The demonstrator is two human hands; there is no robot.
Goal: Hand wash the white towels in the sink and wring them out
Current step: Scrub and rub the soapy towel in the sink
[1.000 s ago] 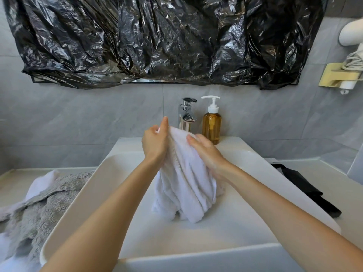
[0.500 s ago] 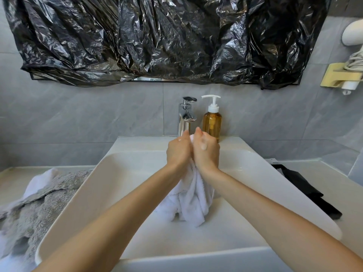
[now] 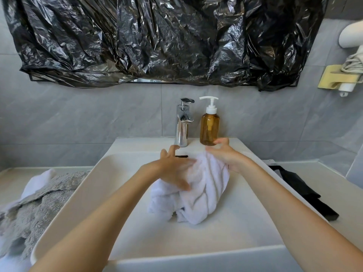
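A bunched white towel (image 3: 204,191) lies in twisted folds in the white sink (image 3: 216,244), below the faucet. My left hand (image 3: 173,170) lies on the towel's left side with its fingers straight and spread. At the towel's upper right edge, my right hand (image 3: 225,156) touches it with the palm, the fingers loose and lifted off it. Neither hand grips the towel.
A chrome faucet (image 3: 183,122) and an amber soap pump bottle (image 3: 209,128) stand at the sink's back edge. A grey towel (image 3: 35,211) over a white one (image 3: 37,182) lies on the left counter. A black cloth (image 3: 300,190) lies on the right counter.
My hands, clasped together round the top of the raised towel half a second ago, have let go and moved apart. The towel has sunk into a lower bundle in the sink.
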